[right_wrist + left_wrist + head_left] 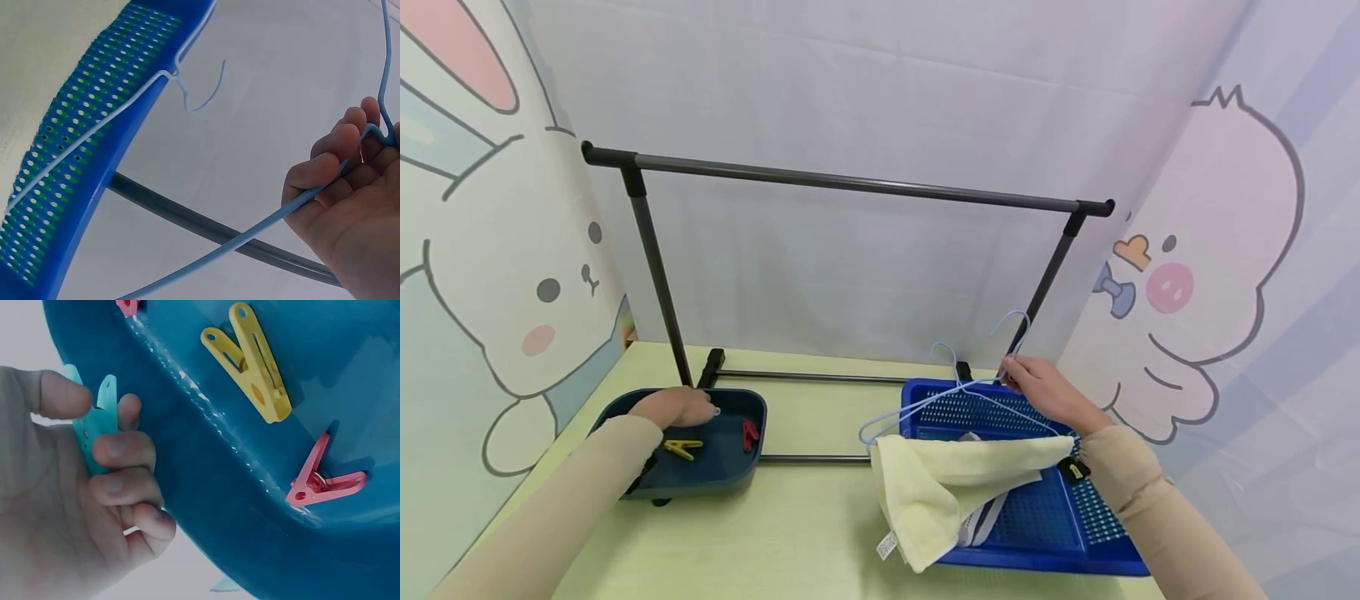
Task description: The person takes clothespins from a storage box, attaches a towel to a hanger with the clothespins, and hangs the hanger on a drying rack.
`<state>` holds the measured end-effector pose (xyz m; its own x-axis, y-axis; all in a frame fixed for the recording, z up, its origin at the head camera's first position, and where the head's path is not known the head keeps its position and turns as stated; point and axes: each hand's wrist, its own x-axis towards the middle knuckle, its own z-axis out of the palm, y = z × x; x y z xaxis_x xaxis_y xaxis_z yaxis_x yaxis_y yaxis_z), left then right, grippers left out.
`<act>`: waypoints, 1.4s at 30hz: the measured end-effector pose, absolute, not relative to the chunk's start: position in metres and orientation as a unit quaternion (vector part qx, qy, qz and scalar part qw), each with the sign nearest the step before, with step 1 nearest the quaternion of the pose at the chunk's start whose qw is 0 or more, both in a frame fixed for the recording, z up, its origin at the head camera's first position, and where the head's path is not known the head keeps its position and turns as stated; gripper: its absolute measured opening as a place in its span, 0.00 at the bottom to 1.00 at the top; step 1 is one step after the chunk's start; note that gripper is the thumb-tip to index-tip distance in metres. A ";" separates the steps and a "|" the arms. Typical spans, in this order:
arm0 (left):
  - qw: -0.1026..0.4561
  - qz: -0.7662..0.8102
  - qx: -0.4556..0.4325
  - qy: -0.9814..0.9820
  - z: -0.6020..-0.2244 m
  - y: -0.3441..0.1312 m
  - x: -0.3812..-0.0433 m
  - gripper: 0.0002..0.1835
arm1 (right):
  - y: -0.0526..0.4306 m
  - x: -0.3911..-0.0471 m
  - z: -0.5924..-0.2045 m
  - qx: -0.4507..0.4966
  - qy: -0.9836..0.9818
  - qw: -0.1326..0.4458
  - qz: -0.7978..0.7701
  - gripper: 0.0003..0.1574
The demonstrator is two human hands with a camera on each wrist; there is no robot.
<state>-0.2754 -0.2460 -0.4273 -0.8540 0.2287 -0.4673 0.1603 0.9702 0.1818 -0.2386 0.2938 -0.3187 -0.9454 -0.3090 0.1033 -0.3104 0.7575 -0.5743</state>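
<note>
In the left wrist view, my left hand (119, 469) pinches a teal clothespin (100, 425) between thumb and curled fingers. This hand is over the dark blue tub (730, 475), where a yellow clothespin (256, 375) and red clothespins (319, 478) lie. My right hand (1037, 385) grips a light blue hanger (250, 231) just below its hook. A pale yellow towel (940, 483) with a white tag hangs below the hangers, over the blue basket's front edge. Another light blue hanger (953, 358) overlaps the held one, its hook standing up by the basket's back rim.
A grey rack with a horizontal bar (850, 182) stands behind the tub and basket. The blue perforated basket (1037, 558) sits at the right with grey-and-white cloth (981, 525) in it. Low rods (812, 459) of the rack's base cross the pale yellow table (775, 533).
</note>
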 end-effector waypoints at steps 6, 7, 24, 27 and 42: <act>0.250 0.099 0.079 0.960 -0.429 -0.250 -0.274 0.32 | 0.294 -0.235 -0.312 0.168 -0.940 0.013 0.298 0.28; 0.250 0.105 0.075 0.960 -0.429 -0.251 -0.274 0.33 | 0.294 -0.234 -0.311 0.170 -0.940 0.014 0.296 0.28; 0.188 0.128 0.139 0.964 -0.422 -0.244 -0.268 0.34 | 0.292 -0.227 -0.295 0.185 -0.939 0.054 0.285 0.24; 0.158 0.148 0.158 0.963 -0.425 -0.244 -0.270 0.33 | 0.292 -0.226 -0.292 0.186 -0.938 0.063 0.284 0.23; 0.077 0.237 0.202 0.947 -0.405 -0.224 -0.269 0.10 | 0.292 -0.218 -0.269 0.182 -0.937 0.095 0.281 0.25</act>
<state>-0.2695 -0.2239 -0.4050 -0.9068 0.4185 -0.0503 0.3455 0.8063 0.4800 -0.2180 0.2916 -0.2695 -0.9154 -0.2884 0.2809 -0.3954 0.7754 -0.4923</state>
